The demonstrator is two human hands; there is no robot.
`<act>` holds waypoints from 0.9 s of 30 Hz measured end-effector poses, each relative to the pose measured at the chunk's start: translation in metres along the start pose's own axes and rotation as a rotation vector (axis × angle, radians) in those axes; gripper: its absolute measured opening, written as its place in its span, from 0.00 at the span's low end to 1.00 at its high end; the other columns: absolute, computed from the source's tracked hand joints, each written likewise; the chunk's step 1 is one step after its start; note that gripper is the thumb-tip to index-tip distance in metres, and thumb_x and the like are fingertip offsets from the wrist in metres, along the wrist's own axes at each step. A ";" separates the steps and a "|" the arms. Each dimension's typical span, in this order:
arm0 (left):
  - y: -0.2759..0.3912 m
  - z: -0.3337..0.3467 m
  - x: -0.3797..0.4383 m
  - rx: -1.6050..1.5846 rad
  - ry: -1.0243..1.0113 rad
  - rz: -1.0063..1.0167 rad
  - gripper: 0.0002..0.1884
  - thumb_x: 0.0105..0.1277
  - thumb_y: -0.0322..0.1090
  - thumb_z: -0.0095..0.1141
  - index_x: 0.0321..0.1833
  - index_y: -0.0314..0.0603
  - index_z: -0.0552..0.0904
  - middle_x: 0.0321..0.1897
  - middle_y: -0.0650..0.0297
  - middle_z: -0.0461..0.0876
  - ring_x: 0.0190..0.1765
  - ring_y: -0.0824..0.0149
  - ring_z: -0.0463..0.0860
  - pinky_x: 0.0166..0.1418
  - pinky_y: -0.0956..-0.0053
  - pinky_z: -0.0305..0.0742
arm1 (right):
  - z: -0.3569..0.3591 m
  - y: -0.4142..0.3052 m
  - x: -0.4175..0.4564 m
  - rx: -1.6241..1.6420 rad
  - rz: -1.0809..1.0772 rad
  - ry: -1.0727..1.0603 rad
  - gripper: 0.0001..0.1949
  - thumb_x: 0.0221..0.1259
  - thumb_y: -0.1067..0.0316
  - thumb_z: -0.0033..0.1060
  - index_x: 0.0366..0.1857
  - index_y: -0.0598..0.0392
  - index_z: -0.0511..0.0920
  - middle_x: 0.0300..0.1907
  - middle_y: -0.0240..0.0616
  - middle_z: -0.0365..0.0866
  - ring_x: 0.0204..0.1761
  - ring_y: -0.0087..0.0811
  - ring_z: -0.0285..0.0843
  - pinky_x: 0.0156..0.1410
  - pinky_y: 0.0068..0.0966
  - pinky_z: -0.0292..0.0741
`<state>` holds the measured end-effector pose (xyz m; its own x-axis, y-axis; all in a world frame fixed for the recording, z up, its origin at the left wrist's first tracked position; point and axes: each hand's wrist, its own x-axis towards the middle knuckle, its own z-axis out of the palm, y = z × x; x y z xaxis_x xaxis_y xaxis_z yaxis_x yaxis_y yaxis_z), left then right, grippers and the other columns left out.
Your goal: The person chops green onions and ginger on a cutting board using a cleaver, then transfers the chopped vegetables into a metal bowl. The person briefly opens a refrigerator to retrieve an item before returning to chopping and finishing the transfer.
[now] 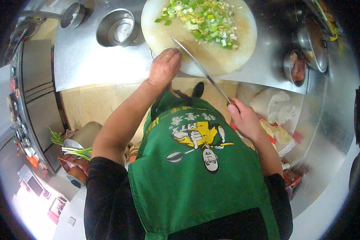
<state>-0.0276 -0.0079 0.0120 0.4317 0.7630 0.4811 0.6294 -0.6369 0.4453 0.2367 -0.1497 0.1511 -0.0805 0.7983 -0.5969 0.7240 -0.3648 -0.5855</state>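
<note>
My right hand (244,117) grips the handle of a kitchen knife (208,77), its blade seen nearly edge-on. The blade slants up and left over the near part of a round, pale cutting board (243,54). At the board's near left rim is my left hand (165,66), its fingers curled close to the blade and a ring on one of them. Whether anything lies under those fingers is hidden. Chopped scallion (210,24), green and white, is heaped on the far half of the board.
Two steel bowls, a nearer one (117,28) and a farther one (73,15), stand left of the board on the steel counter (87,66). To the right, a bowl of raw meat (298,67) sits beside a larger metal basin (316,45). Whole scallions (78,151) lie low at left.
</note>
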 end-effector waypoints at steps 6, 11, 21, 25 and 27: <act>-0.001 0.003 -0.004 -0.033 0.004 -0.017 0.11 0.56 0.26 0.63 0.42 0.40 0.82 0.44 0.56 0.83 0.48 0.51 0.83 0.50 0.60 0.82 | -0.005 -0.014 -0.015 -0.070 0.007 0.002 0.21 0.76 0.52 0.45 0.60 0.55 0.74 0.48 0.58 0.83 0.52 0.58 0.81 0.57 0.47 0.77; -0.006 0.001 0.000 -0.019 -0.029 -0.004 0.13 0.55 0.24 0.61 0.44 0.40 0.83 0.43 0.57 0.84 0.48 0.53 0.84 0.50 0.61 0.83 | 0.003 0.006 0.008 0.032 -0.073 0.029 0.19 0.75 0.53 0.48 0.57 0.56 0.77 0.48 0.56 0.84 0.51 0.56 0.83 0.54 0.44 0.78; -0.015 -0.011 0.058 -0.020 -0.359 0.199 0.28 0.52 0.24 0.59 0.61 0.39 0.78 0.56 0.51 0.81 0.61 0.46 0.77 0.67 0.56 0.73 | -0.002 0.030 -0.029 0.258 0.072 0.150 0.18 0.76 0.55 0.47 0.56 0.59 0.76 0.39 0.50 0.83 0.40 0.45 0.83 0.48 0.37 0.77; -0.004 -0.004 0.050 -0.006 -0.369 0.091 0.15 0.56 0.29 0.61 0.48 0.41 0.81 0.45 0.54 0.84 0.52 0.50 0.82 0.57 0.58 0.77 | -0.008 0.023 -0.040 0.128 0.068 0.155 0.19 0.75 0.55 0.48 0.57 0.57 0.76 0.44 0.54 0.84 0.46 0.52 0.83 0.52 0.40 0.77; 0.008 -0.002 0.042 -0.005 -0.283 0.073 0.13 0.56 0.29 0.61 0.46 0.42 0.81 0.44 0.55 0.84 0.50 0.51 0.82 0.55 0.58 0.78 | -0.006 0.028 -0.042 0.124 0.095 0.152 0.19 0.75 0.54 0.48 0.57 0.57 0.76 0.46 0.55 0.83 0.50 0.55 0.82 0.54 0.41 0.77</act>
<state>-0.0056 0.0191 0.0370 0.6397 0.7149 0.2824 0.5870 -0.6915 0.4210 0.2651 -0.1909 0.1633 0.0946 0.8172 -0.5686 0.6331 -0.4901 -0.5991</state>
